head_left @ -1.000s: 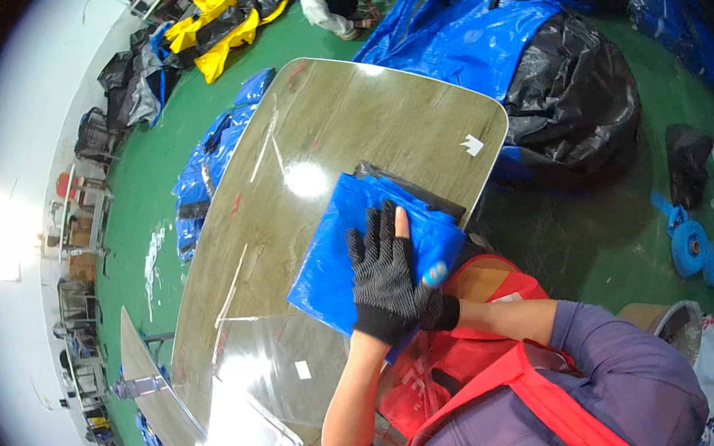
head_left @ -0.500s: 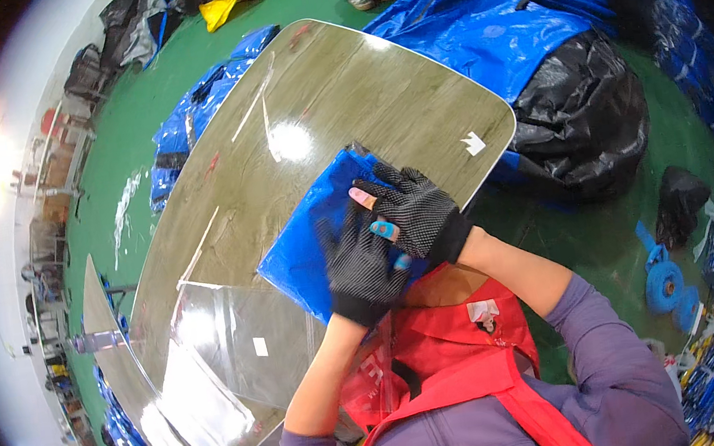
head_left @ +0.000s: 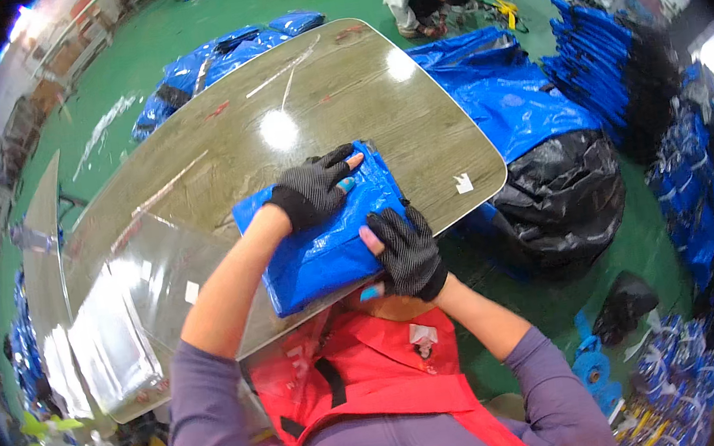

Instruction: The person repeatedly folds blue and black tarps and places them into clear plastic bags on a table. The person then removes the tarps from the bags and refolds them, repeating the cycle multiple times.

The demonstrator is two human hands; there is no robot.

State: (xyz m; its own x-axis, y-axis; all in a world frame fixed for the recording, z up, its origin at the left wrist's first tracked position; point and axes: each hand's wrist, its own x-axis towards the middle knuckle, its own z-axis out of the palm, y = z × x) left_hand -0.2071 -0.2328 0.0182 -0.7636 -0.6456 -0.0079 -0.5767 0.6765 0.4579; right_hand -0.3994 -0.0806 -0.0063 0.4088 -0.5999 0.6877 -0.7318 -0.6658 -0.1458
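Observation:
A folded blue plastic sheet (head_left: 312,260) lies as a flat, glossy bundle at the near edge of the wood-patterned table (head_left: 396,102). My left hand (head_left: 313,193), in a black dotted glove with bare fingertips, rests flat on its top, fingers stretched toward the upper right corner. At the bundle's right edge is my right hand (head_left: 410,252), gloved alike. Its fingers are apart; one bare fingertip touches the blue surface, and the blue-wrapped thumb sits lower, beside the near edge.
Clear plastic (head_left: 160,292) covers the table's left part. A large blue and black bundle (head_left: 555,199) stands on the green floor to the right. A blue tape roll (head_left: 593,368) lies lower right. Another person (head_left: 423,1) crouches beyond the table. Blue packs (head_left: 212,62) lie behind it.
My hands, close together over the bundle before, have moved apart: the left up across its top, the right down to its right edge. The bundle is squarer now, and the view has shifted.

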